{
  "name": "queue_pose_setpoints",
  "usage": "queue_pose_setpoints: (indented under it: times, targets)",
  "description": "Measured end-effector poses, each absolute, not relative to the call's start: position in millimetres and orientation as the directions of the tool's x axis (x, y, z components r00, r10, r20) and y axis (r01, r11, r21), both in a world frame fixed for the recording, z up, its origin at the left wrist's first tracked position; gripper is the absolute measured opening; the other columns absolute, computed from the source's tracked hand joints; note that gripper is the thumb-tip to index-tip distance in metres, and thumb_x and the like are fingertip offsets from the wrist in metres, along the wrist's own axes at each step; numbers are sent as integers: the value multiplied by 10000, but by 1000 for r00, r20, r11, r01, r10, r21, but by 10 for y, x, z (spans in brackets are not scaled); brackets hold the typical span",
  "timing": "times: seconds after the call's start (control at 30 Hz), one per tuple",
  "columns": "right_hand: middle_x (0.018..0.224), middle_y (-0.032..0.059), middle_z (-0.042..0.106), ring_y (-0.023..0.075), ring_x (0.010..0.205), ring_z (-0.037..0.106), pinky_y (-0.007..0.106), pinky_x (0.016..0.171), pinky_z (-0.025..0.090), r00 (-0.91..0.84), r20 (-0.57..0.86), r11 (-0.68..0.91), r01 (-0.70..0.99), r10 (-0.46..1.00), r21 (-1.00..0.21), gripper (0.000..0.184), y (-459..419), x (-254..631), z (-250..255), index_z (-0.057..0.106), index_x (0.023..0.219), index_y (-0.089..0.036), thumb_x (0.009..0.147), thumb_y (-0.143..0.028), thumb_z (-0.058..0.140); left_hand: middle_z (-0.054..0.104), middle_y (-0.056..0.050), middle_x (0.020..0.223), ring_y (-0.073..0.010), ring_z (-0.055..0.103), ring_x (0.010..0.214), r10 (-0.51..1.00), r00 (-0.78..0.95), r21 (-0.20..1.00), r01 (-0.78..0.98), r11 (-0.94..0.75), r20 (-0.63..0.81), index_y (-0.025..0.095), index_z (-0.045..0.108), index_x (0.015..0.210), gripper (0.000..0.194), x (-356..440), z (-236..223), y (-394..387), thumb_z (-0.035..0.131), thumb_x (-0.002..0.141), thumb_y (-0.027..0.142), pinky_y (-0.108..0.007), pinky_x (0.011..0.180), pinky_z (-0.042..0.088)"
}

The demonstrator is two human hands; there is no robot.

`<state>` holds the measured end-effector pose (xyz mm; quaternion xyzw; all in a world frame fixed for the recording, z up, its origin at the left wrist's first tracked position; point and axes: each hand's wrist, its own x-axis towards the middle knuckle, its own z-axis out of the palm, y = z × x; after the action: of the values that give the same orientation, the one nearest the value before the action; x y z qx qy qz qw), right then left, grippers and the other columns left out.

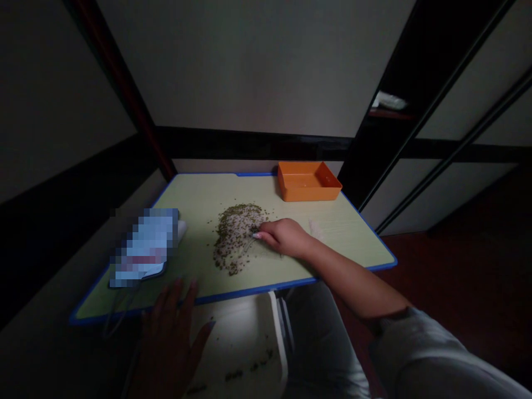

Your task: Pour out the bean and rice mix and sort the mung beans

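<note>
A loose heap of pale grains mixed with small green-brown beans (239, 235) spreads across the tabletop (195, 194). My right hand (285, 235) reaches in from the right, thumb and forefinger pinched at the heap's right edge. Dark beans show between the fingertips, though the exact amount is hard to see. Under that hand lies something thin and clear, perhaps plastic film. In shadow at the front edge of the table, my left hand (172, 327) is open with its fingers spread. It is over the left side of a white container (245, 327) holding scattered dark beans.
An orange tray (310, 194) stands at the back right of the blue-edged table. A blurred phone-like device (145, 244) lies at the left, a cable (118, 310) hanging from it. A few pale grains (316, 228) lie right of my right hand. Panels rise behind.
</note>
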<state>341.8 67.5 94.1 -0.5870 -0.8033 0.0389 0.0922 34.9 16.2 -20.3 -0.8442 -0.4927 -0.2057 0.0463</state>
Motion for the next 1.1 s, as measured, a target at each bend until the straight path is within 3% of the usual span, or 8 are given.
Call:
queue_pose_setpoints:
  times: [0.1, 0.27, 0.53, 0.83, 1.1]
  targets:
    - [944, 98, 760, 210, 818, 673, 279, 638, 316, -199, 27, 200, 977, 980, -77, 413, 619, 3482, 1075, 678, 1040, -197, 1027, -472, 370, 368, -216, 1524, -429, 327, 1425, 787, 440, 104, 843, -528, 432, 290, 68, 1525, 692, 361, -203, 179, 338, 906, 442, -727, 1021, 395]
    - [936, 133, 767, 245, 829, 704, 286, 631, 355, -82, -20, 82, 997, 996, 8, 490, 473, 3553, 1168, 703, 1013, -185, 1017, -513, 340, 377, -233, 1506, -446, 344, 1401, 741, 463, 69, 825, -561, 487, 272, 87, 1525, 701, 371, -232, 207, 344, 902, 463, -745, 974, 421]
    - [966, 106, 773, 222, 859, 707, 275, 643, 379, 44, -45, -48, 996, 998, -75, 419, 397, 3518, 888, 719, 1014, -204, 1013, -464, 390, 389, -220, 1489, -443, 367, 1367, 732, 472, 60, 820, -569, 492, 285, 101, 1525, 719, 329, -287, 212, 380, 885, 458, -738, 959, 427]
    - [918, 82, 781, 202, 816, 705, 275, 615, 324, 42, 33, -36, 987, 999, -156, 389, 369, 3461, 808, 732, 934, -211, 998, -467, 446, 401, -195, 1479, -429, 375, 1362, 747, 440, 78, 835, -544, 498, 330, 88, 1519, 718, 335, -326, 255, 377, 878, 473, -708, 951, 437]
    - [884, 77, 781, 188, 785, 694, 276, 604, 296, -1, 53, 11, 984, 999, -180, 372, 356, 3485, 771, 738, 903, -209, 991, -449, 468, 410, -184, 1482, -378, 362, 1380, 721, 448, 35, 837, -546, 528, 288, 105, 1522, 702, 351, -330, 229, 353, 893, 476, -659, 1019, 420]
